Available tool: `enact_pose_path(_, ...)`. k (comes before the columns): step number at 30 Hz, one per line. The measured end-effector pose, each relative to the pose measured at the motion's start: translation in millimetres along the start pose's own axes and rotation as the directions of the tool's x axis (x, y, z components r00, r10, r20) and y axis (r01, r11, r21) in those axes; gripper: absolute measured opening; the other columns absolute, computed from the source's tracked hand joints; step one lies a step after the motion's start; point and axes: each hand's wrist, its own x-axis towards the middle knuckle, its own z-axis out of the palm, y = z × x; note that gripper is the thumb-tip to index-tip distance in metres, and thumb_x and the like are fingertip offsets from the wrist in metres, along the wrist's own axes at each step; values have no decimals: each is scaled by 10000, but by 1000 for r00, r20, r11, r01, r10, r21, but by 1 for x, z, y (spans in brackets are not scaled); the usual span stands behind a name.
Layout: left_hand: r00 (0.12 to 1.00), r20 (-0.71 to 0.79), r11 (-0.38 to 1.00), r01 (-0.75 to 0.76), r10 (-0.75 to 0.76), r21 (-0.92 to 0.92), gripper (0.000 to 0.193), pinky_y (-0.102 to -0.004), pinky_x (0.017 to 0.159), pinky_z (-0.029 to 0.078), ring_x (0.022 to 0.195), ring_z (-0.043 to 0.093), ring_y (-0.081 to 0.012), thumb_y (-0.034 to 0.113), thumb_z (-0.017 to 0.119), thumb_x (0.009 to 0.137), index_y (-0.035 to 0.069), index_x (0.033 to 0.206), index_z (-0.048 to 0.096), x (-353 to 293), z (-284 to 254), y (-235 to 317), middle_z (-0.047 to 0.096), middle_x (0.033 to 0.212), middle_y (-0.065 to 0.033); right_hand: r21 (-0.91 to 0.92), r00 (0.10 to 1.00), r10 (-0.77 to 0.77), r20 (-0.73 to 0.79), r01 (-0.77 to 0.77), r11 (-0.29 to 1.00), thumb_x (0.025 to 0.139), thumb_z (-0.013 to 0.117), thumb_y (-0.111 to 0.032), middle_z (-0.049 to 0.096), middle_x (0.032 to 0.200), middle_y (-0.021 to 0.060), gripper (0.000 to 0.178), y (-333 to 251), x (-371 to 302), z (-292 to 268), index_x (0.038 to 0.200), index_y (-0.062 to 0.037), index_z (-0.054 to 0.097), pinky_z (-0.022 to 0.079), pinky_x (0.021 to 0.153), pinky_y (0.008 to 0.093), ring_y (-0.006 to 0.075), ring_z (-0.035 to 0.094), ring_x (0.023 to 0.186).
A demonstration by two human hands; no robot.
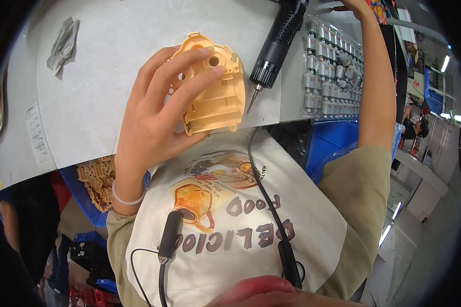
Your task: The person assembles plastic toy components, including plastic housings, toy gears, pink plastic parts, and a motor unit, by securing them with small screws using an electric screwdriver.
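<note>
My left hand point(164, 100) is closed around a yellow plastic housing point(223, 100), which it holds over the near edge of the table. The housing's hollow side faces up, showing ribs, a round hole and small bosses; my fingers cover part of its left side. To the right of the housing is a black electric screwdriver point(276, 46), its thin bit pointing down and left. My right arm stretches far out to the right, past a tray of motors. At the top edge of the picture my right hand point(354, 5) is cut off, and its grip is hidden.
A clear plastic tray point(308, 110) holds several small silver motors. A crumpled grey cloth point(63, 47) lies at the far left of the white table point(102, 30). Below the table are a blue bin point(77, 187) of yellow parts and another blue bin point(333, 140). Another person point(417, 128) is at far right.
</note>
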Motion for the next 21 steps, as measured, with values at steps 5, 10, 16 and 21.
enact_pose_path(5, 1000, -4, 1000, 6, -6, -7, 766, -436, 960, 513, 1227, 512, -348, 163, 853, 561, 183, 1297, 644, -1, 0, 0, 555, 1387, -40, -416, 738, 44, -674, -428, 802, 791, 786, -21, 647, 1145, 152, 447, -8, 29, 52, 1196, -78, 604, 623, 654, 416, 274, 691, 900)
enact_pose_path(10, 1000, -12, 1000, -5, 5, -8, 790, -435, 950, 516, 1229, 511, -347, 157, 855, 546, 188, 1305, 641, -1, 1, -1, 554, 1389, -37, -419, 724, 14, -690, -414, 808, 770, 746, 47, 652, 864, 75, 323, -21, 25, 77, 1064, -30, 638, 607, 623, 357, 227, 694, 728)
enact_pose_path(16, 1000, -1, 1000, 9, -9, -12, 811, -406, 896, 546, 1246, 502, -347, 115, 849, 529, 196, 1309, 639, -1, 0, -1, 554, 1387, -35, -469, 714, -139, -686, -288, 835, 763, 737, 22, 660, 894, 74, 276, -55, -41, 138, 1020, -35, 657, 594, 676, 302, 164, 676, 761)
enact_pose_path(21, 1000, -3, 999, 22, -22, -35, 831, -379, 862, 566, 1270, 485, -355, 65, 843, 514, 198, 1308, 638, -1, 3, 1, 551, 1392, -34, -601, 738, -248, -628, -257, 757, 897, 715, -76, 688, 1168, 60, 270, -39, -114, 189, 1156, -1, 692, 473, 921, 241, 112, 642, 1028)
